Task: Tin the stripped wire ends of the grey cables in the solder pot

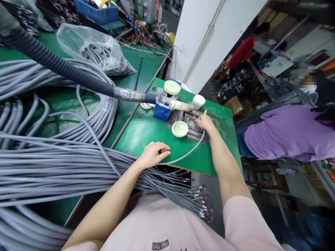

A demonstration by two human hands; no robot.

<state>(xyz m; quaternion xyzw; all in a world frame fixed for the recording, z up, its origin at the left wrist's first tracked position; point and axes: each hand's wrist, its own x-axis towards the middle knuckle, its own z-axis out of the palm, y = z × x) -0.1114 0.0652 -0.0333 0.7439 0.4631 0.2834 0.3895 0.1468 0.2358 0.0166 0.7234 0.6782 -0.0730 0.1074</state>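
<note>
Grey cable (192,152): a single length at 4 to 5 o'clock from centre of view, bowing over the green tabletop (141,134) from beside the left hand up to the right.

Biggest mass: bundle of grey cables (65,158), from 9 o'clock to 7, running on beneath the left forearm; its stripped ends (204,205) fan out at 5 o'clock. White pillar (201,38) at 1 o'clock. Person in a purple top (282,134) out at 3 o'clock. Dark ribbed hose (78,76) slants in from 10 o'clock, its pale nozzle aimed at a grimy metal plate (193,122) at 3 o'clock.

Right hand (205,122), 3 o'clock, over the plate's edge: fingers pinched together on the cable's end, reddish wires at the fingertips. Left hand (155,153), 7 o'clock: half open, fingers curled, no object visible in its grasp; contact with the cable cannot be told.

Smaller: blue box (161,111), 11 o'clock, near centre; white tub (198,101), 2 o'clock; shallow open dish (179,129), between the hands.
</note>
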